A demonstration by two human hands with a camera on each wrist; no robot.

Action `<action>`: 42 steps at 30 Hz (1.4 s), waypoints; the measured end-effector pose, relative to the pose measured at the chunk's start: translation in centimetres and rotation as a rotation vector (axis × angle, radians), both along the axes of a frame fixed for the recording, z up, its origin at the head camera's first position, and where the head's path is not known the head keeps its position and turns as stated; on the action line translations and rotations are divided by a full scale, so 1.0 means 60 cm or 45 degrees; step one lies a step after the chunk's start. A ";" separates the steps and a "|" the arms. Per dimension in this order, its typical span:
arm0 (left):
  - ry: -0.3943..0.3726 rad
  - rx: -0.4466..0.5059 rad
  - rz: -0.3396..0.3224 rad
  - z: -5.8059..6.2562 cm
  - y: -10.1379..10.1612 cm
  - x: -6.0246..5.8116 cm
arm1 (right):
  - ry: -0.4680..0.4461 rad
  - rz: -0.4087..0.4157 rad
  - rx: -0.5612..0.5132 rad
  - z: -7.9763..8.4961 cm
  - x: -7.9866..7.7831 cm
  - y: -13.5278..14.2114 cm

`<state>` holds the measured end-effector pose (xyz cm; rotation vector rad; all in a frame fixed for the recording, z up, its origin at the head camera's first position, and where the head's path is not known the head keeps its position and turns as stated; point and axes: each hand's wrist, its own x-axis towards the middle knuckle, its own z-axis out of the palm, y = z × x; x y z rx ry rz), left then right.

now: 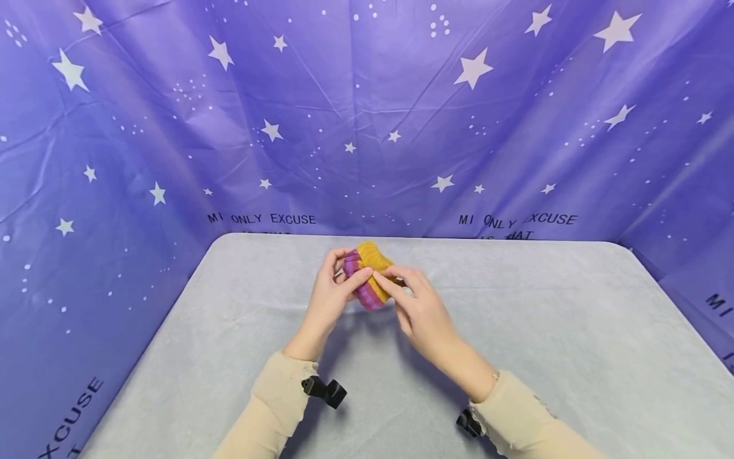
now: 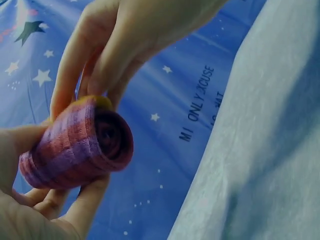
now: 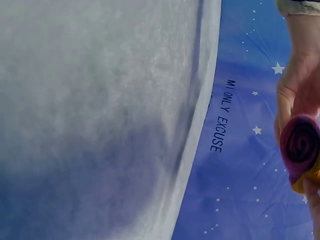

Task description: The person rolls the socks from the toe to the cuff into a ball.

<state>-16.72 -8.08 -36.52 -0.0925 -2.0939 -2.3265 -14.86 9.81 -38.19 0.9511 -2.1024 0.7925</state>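
Note:
A rolled-up knitted sock [image 1: 371, 298], banded purple and pink with a mustard ribbed cuff [image 1: 375, 256], is held up over the far part of the table. My left hand [image 1: 328, 299] grips the roll from the left, thumb on the near face and fingers behind. On the other side, my right hand [image 1: 427, 313] pinches the mustard cuff with thumb and index finger. In the left wrist view the sock [image 2: 70, 147] shows a coiled end, with the right hand [image 2: 125, 42] above it. The right wrist view catches the sock's spiral end [image 3: 301, 144] at its edge.
A grey cloth-covered table [image 1: 545, 338] spreads below both hands. Behind and at the sides hangs a purple curtain [image 1: 367, 115] with white stars and lettering. Small black cameras [image 1: 327, 391] sit at both beige sleeve cuffs.

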 end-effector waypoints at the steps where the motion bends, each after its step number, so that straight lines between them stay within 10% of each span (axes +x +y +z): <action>1: 0.007 -0.018 -0.005 -0.001 -0.001 0.000 | -0.017 0.015 -0.043 0.000 0.001 0.001; 7: 0.065 -0.094 -0.033 -0.001 -0.006 0.001 | -0.235 0.079 -0.255 0.014 -0.006 0.007; 15: 0.032 -0.032 -0.068 0.006 -0.014 0.005 | -0.576 0.278 -0.181 0.030 -0.020 0.033; 27: 0.035 0.131 0.073 -0.010 0.014 -0.002 | 0.227 0.153 0.042 0.022 -0.012 0.017; 37: -0.115 0.514 0.134 0.012 0.024 0.003 | 0.146 0.210 -0.174 0.004 -0.018 0.014; 42: -0.069 0.519 0.178 0.013 0.033 0.003 | -0.086 0.175 -0.382 0.004 -0.011 -0.002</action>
